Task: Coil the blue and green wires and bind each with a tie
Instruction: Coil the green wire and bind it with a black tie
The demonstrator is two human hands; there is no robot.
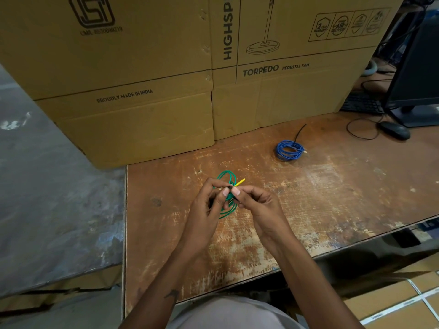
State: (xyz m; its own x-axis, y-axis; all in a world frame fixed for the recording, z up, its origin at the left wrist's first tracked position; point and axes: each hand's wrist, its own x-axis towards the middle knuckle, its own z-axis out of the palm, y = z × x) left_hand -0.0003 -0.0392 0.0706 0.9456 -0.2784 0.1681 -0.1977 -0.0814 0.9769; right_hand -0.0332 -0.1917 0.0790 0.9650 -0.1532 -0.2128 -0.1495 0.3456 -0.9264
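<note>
A coiled green wire hangs between both hands above the worn wooden table. My left hand pinches the coil from the left. From the right, my right hand pinches it at the same spot. A yellow tie sticks out up and right from between the thumbs. The lower loops of the green wire show below my fingers. A coiled blue wire lies flat on the table further back to the right, with a black tie tail pointing away from it.
Large cardboard boxes stand along the back of the table. A black mouse, keyboard and monitor sit at the far right. The table's left edge drops to a grey floor. More boxes lie at lower right.
</note>
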